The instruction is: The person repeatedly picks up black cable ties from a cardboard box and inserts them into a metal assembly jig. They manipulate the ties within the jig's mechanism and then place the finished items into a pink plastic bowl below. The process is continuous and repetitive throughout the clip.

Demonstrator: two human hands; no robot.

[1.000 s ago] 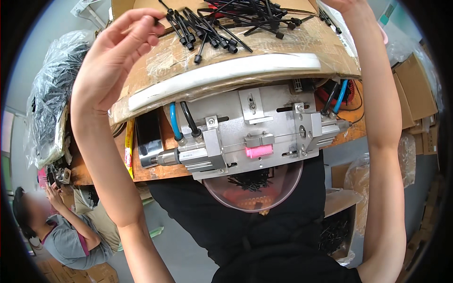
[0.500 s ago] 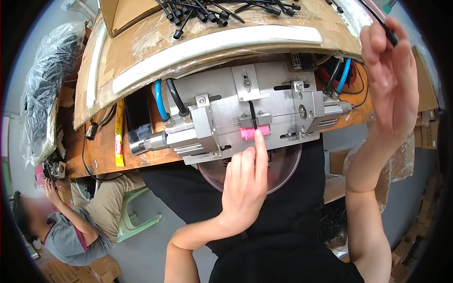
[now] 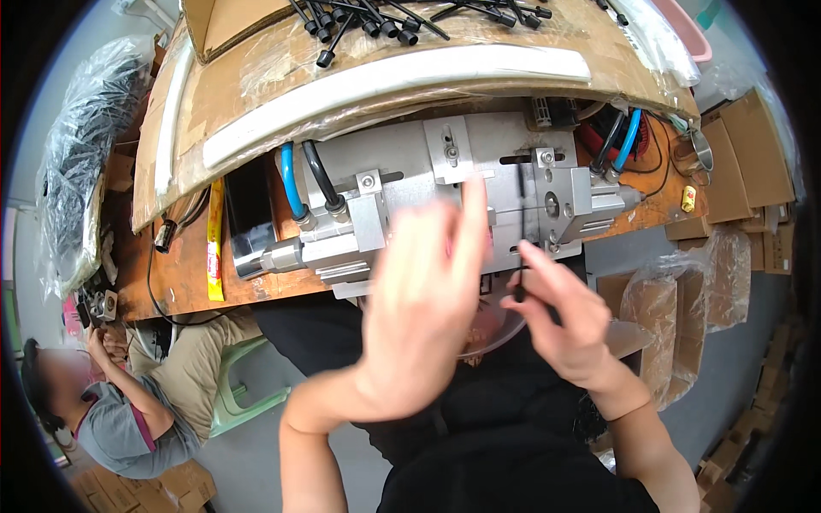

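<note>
My right hand [image 3: 564, 321] pinches a thin black rod [image 3: 519, 231] upright, just in front of the grey metal fixture [image 3: 428, 192] on the wooden bench. My left hand [image 3: 423, 303] is blurred, raised in front of the fixture with its fingers spread and nothing in it. It hides the fixture's middle. A clear round dish [image 3: 494, 329] shows partly between my hands at the bench's near edge. More black rods with capped ends [image 3: 385, 17] lie in a heap on the cardboard shelf above the fixture.
Blue and black hoses [image 3: 304, 184] plug into the fixture's left block; red, blue and black lines [image 3: 620, 141] sit at its right. A cardboard shelf [image 3: 256, 77] overhangs the bench. Another person [image 3: 111, 410] sits at lower left. Cardboard boxes [image 3: 753, 154] and plastic bags [image 3: 676, 308] stand right.
My right hand came down from the upper right with the black rod to the fixture's front. My left hand lifted off the fixture's pink part and opened.
</note>
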